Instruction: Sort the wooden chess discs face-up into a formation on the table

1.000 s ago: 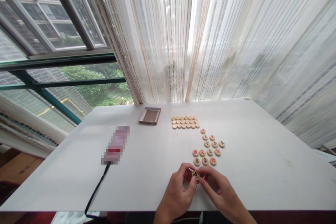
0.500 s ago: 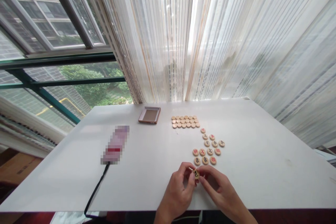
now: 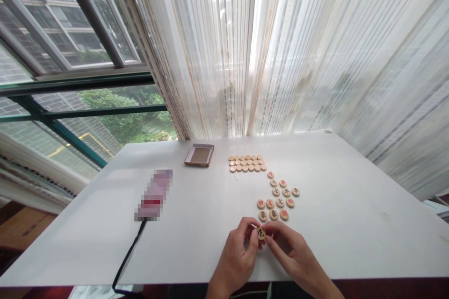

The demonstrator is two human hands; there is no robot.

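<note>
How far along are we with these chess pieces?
Done, it seems: thirteen lettered pieces lie face up in rows near the hands. In hand: the left hand and right hand pinch one black-marked piece together. Left, apparently: the block of blank-side-up pieces farther back on the table.

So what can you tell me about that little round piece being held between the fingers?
The disc is small, flat and round, pale tan and wood-like, with a black character on the face tilted toward the camera, too small to read. The fingertips of the left hand and the right hand pinch it by its edges, near the front of the white table. It sits apart from the similar pieces laid out just behind it.
</note>
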